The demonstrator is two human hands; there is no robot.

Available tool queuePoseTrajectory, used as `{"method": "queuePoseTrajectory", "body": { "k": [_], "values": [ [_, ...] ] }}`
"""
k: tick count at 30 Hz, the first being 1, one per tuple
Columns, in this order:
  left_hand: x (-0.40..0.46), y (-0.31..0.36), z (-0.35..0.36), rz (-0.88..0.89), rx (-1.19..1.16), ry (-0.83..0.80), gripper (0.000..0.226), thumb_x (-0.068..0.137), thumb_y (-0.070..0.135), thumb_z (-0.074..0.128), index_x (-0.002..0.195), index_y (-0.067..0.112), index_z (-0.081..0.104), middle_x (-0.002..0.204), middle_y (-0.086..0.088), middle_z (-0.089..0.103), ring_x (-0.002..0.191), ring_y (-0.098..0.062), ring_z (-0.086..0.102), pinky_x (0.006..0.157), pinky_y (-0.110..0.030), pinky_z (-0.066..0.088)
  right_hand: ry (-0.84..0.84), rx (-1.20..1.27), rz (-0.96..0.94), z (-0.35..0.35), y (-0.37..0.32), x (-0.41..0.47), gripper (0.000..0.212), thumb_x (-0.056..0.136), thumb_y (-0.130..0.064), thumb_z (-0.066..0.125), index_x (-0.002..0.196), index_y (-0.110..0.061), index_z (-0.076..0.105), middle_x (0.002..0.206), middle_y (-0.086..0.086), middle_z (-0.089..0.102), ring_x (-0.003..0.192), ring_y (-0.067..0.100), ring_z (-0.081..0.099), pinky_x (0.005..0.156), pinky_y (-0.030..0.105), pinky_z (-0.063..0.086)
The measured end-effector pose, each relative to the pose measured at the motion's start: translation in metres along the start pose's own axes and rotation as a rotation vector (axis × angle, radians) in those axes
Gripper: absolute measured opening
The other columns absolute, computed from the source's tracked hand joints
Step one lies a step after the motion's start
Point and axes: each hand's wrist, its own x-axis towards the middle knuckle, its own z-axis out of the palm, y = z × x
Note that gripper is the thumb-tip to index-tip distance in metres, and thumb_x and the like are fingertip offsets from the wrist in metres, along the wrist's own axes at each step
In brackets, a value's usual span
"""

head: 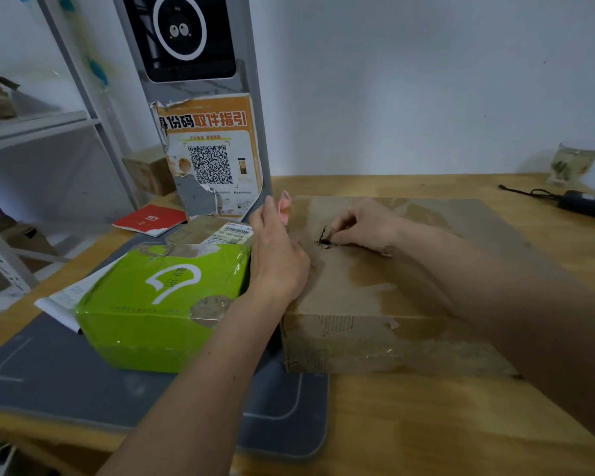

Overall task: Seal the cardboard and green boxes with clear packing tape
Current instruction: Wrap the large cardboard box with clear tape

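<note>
A flat cardboard box lies on the wooden table, its top streaked with old tape and torn open at a dark hole. My left hand rests flat against the box's left edge, fingers straight. My right hand sits on the box top with curled fingertips pinching at the hole's torn edge. A green box wrapped in shiny tape stands to the left, touching the cardboard box. No tape roll is in view.
A grey scale mat lies under the green box. A grey kiosk post with a QR poster stands behind. A red booklet, a small labelled parcel, a black corded device and metal shelving surround the table.
</note>
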Motion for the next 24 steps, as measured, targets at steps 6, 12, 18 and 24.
{"method": "queuePoseTrajectory", "body": {
  "k": [6,12,18,24],
  "values": [
    [-0.001,0.001,-0.001,0.009,-0.005,0.003,0.072,0.092,-0.008,0.044,0.155,0.010,0.013,0.150,-0.002,0.023,0.129,-0.015,0.047,0.106,-0.026,0.036,0.019,-0.475,-0.036,0.000,-0.017,0.007,0.025,0.075,-0.021,0.079,0.068,-0.003,0.062,0.073,0.010,0.061,0.073,0.021,0.052,0.058,0.030,0.038],
    [0.000,0.000,-0.002,0.009,0.012,0.000,0.073,0.090,-0.008,0.048,0.154,0.009,0.016,0.150,-0.008,0.022,0.126,-0.021,0.048,0.106,-0.030,0.039,-0.086,-0.754,0.102,0.005,-0.042,0.017,0.042,0.077,-0.028,0.076,0.063,-0.013,0.040,0.067,0.004,0.047,0.073,0.026,0.050,0.060,0.027,0.039],
    [-0.003,0.002,-0.002,0.033,-0.021,0.004,0.067,0.091,-0.010,0.045,0.151,0.011,0.024,0.148,-0.004,0.024,0.124,-0.017,0.050,0.104,-0.022,0.035,-0.139,-0.868,0.086,0.001,-0.060,0.011,0.039,0.080,-0.016,0.074,0.062,-0.010,0.039,0.061,0.003,0.044,0.047,0.013,0.043,0.040,0.024,0.036],
    [-0.001,0.000,-0.001,0.044,-0.031,0.006,0.069,0.092,-0.007,0.048,0.153,0.012,0.021,0.147,-0.003,0.025,0.123,-0.016,0.050,0.103,-0.024,0.037,-0.158,-0.875,0.085,0.000,-0.055,0.016,0.036,0.079,-0.020,0.075,0.060,-0.008,0.047,0.056,0.004,0.050,0.034,0.013,0.049,0.044,0.026,0.045]
  ]
}}
